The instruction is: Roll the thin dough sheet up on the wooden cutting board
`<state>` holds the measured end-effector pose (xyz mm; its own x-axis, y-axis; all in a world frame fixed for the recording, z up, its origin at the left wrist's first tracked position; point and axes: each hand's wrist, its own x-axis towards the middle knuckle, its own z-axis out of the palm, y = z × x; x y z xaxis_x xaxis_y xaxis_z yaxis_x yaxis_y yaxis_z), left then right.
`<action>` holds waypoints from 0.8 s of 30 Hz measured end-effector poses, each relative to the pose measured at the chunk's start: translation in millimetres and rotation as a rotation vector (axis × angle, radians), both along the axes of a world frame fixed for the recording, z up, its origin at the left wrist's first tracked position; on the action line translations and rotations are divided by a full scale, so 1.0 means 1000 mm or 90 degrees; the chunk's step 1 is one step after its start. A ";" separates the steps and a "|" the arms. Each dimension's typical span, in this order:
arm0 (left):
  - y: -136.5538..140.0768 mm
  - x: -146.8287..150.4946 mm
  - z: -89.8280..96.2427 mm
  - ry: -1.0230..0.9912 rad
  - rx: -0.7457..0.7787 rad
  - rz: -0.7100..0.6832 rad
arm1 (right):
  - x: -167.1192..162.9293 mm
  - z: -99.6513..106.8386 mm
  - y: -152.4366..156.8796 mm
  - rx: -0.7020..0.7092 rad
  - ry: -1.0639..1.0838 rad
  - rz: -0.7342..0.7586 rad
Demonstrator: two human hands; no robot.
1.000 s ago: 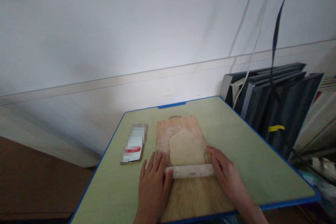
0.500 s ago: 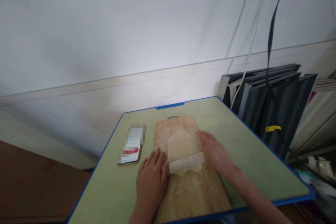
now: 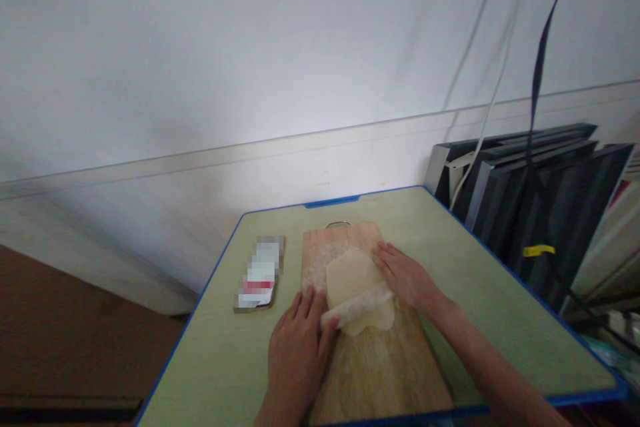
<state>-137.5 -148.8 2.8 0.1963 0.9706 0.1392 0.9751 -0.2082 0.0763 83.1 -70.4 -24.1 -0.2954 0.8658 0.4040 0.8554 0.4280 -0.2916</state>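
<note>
Room: pale wall behind, brown floor at left, dark folded panels (image 3: 540,207) leaning at right.
Bench (image 3: 470,293): green top, blue edge, set against the wall.
Board (image 3: 375,373): wooden, floured at the far end, lying lengthwise mid-bench.
Dough (image 3: 353,273): thin pale sheet on the board's far half, its near edge draped under and past the pin.
Pin (image 3: 357,305): floured, lying slantwise across the dough, right end farther away.
Left hand (image 3: 295,357): flat, fingers spread, grip loose, palm pressing on the pin's left end.
Right hand (image 3: 405,277): flat, open grip, resting over the pin's right end and the dough's edge.
Phone (image 3: 260,273): on the bench just left of the board, apart from it.
</note>
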 end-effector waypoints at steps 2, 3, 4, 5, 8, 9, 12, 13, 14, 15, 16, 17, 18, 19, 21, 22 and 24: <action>0.000 0.000 -0.001 0.003 0.005 -0.007 | 0.007 -0.004 -0.025 0.060 -0.010 0.018; 0.001 0.000 -0.001 0.006 0.013 -0.014 | 0.009 -0.005 -0.037 0.079 -0.008 0.019; 0.003 0.000 -0.002 0.008 0.025 -0.021 | 0.010 -0.006 -0.048 0.069 -0.003 0.001; 0.004 0.000 -0.003 0.011 0.039 -0.029 | 0.010 -0.007 -0.058 0.055 0.010 -0.022; 0.011 0.000 -0.003 0.019 0.074 -0.050 | 0.006 -0.007 -0.072 0.017 0.052 -0.089; 0.013 0.000 -0.003 0.022 0.078 -0.053 | 0.004 -0.006 -0.072 0.013 0.061 -0.097; 0.017 0.001 -0.001 0.026 0.069 -0.049 | 0.002 -0.003 -0.059 0.028 0.072 -0.082; 0.017 0.002 -0.001 0.024 0.062 -0.045 | 0.003 -0.003 -0.052 0.038 0.069 -0.075; 0.017 0.002 -0.001 0.021 0.054 -0.043 | 0.003 -0.002 -0.044 0.048 0.066 -0.072; 0.016 0.002 -0.001 0.017 0.047 -0.040 | 0.003 -0.002 -0.037 0.055 0.061 -0.071; 0.015 0.003 -0.001 0.013 0.041 -0.036 | 0.003 -0.003 -0.030 0.057 0.057 -0.071; 0.013 0.003 -0.002 0.009 0.036 -0.031 | 0.003 -0.004 -0.023 0.056 0.055 -0.073; 0.011 0.004 -0.003 0.006 0.034 -0.025 | 0.003 -0.006 -0.018 0.054 0.058 -0.075; 0.009 0.004 -0.003 0.004 0.034 -0.020 | 0.003 -0.008 -0.015 0.050 0.067 -0.077; 0.006 0.005 -0.006 0.000 0.038 -0.015 | 0.004 -0.012 -0.012 0.045 0.094 -0.076; 0.004 0.005 -0.007 -0.002 0.042 -0.015 | 0.004 -0.013 -0.014 0.041 0.110 -0.071; 0.002 0.004 -0.009 -0.004 0.056 -0.021 | 0.006 -0.014 -0.024 0.028 0.142 -0.057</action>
<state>-133.4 -146.8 -6.2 0.2266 0.9478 0.2246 0.9673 -0.2460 0.0621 89.2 -94.4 -37.8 -0.1182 0.8642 0.4890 0.8072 0.3704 -0.4596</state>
